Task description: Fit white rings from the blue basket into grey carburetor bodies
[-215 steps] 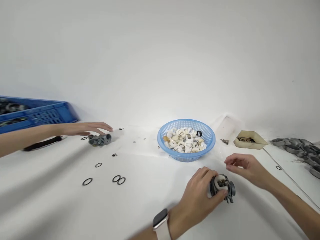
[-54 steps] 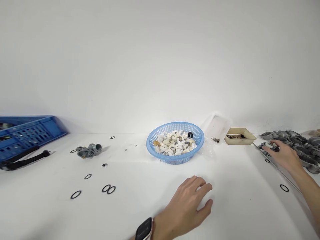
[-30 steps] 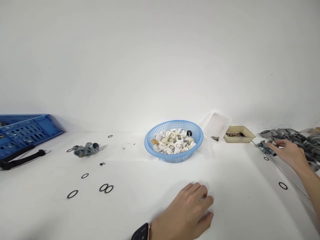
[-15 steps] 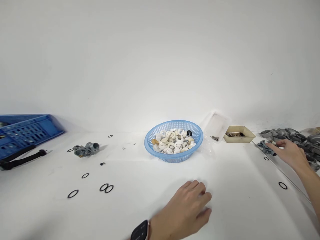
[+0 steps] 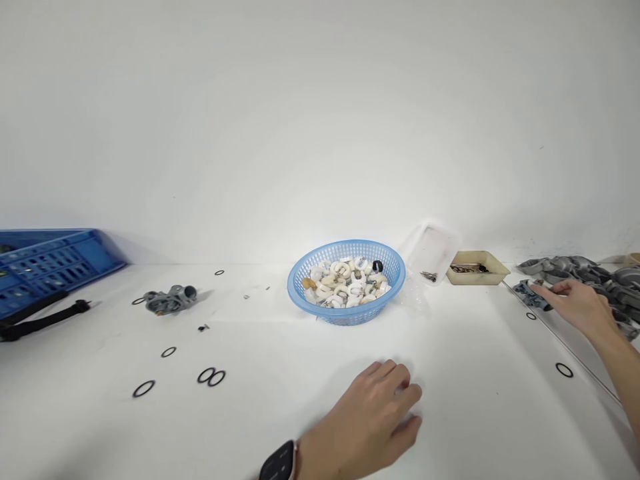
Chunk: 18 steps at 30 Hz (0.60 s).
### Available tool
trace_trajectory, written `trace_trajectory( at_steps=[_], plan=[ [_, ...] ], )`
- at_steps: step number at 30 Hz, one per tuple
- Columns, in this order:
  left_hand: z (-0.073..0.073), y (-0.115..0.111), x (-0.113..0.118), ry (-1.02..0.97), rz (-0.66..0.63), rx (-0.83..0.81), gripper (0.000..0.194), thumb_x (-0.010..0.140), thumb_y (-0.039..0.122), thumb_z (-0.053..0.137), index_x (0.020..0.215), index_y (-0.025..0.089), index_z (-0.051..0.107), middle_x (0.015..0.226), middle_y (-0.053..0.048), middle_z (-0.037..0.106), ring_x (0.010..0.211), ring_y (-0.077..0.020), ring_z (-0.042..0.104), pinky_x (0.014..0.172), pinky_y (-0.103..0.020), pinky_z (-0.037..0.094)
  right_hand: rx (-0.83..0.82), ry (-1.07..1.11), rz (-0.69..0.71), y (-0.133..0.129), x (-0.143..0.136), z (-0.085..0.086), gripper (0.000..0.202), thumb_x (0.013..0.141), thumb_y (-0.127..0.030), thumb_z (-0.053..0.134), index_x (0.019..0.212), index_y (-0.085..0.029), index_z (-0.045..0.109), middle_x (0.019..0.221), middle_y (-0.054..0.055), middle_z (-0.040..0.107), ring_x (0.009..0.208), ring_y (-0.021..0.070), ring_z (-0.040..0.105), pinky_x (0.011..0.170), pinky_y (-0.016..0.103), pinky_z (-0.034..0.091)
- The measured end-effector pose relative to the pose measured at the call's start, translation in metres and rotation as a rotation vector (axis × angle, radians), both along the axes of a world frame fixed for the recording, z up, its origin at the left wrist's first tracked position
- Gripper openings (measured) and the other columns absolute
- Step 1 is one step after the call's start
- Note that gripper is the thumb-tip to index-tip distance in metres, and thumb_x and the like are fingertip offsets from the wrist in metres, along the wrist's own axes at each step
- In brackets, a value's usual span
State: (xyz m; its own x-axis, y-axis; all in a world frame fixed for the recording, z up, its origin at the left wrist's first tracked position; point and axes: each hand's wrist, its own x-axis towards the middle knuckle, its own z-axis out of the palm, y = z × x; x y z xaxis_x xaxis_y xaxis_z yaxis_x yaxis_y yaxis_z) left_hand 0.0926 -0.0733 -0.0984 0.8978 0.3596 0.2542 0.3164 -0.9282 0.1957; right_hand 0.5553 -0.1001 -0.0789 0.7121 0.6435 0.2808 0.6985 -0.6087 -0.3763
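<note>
The part under examination is a small grey metal body (image 5: 529, 294) at the far right of the table (image 5: 465, 387), just beside a thin line (image 5: 560, 340) on the surface and at the near edge of a pile of grey castings (image 5: 620, 293). A white piece (image 5: 536, 283) shows on its upper side, partly covered by fingers.

Handling, as judged: stiff, compact and fairly heavy for its size, with uneven edges that give good purchase. The white piece looks lighter and more fragile, probably plastic; pressure is better kept off it. The sound hold is across the metal sides, thumb opposing fingers.

The right hand (image 5: 583, 308) has its thumb and bent fingers at the part's upper side; whether they grip it or merely touch it cannot be told. The left hand (image 5: 377, 407) is loosely half-curled, low over the table, nothing visible in it; the palm is hidden.

Further out: a black ring (image 5: 531, 319) near the part, a shallow tray (image 5: 477, 279) to its left, and a blue basket (image 5: 345, 313) of white pieces beyond the left hand.
</note>
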Motion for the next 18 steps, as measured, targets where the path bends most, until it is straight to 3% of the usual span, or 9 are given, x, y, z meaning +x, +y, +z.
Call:
trace_trajectory(
  at_steps=[3, 11, 18],
  plan=[
    [0.0, 0.0, -0.001, -0.009, -0.001, 0.003, 0.005, 0.089, 0.019, 0.061, 0.092, 0.021, 0.057, 0.089, -0.003, 0.06, 0.085, -0.022, 0.059, 0.074, -0.035, 0.046, 0.037, 0.066, -0.102, 0.0, -0.002, 0.0, 0.056, 0.069, -0.081, 0.057, 0.083, -0.026, 0.061, 0.1, 0.018, 0.07, 0.11, 0.0505, 0.055, 0.085, 0.058, 0.047],
    [0.0, -0.001, -0.001, 0.015, 0.005, -0.004, 0.005, 0.088, 0.019, 0.062, 0.09, 0.02, 0.057, 0.09, -0.003, 0.06, 0.085, -0.0217, 0.058, 0.074, -0.035, 0.047, -0.002, 0.087, -0.069, 0.003, 0.01, 0.0, 0.046, 0.072, -0.071, 0.061, 0.079, -0.026, 0.061, 0.1, 0.014, 0.072, 0.103, 0.046, 0.061, 0.09, 0.056, 0.045],
    [0.0, -0.001, -0.002, 0.031, 0.008, -0.012, 0.005, 0.089, 0.019, 0.061, 0.092, 0.02, 0.058, 0.092, -0.004, 0.061, 0.087, -0.0223, 0.058, 0.076, -0.036, 0.048, -0.004, 0.035, -0.049, 0.001, 0.017, -0.005, 0.042, 0.073, -0.066, 0.059, 0.081, -0.026, 0.064, 0.103, 0.015, 0.073, 0.1, 0.0454, 0.062, 0.084, 0.054, 0.047]
  ],
)
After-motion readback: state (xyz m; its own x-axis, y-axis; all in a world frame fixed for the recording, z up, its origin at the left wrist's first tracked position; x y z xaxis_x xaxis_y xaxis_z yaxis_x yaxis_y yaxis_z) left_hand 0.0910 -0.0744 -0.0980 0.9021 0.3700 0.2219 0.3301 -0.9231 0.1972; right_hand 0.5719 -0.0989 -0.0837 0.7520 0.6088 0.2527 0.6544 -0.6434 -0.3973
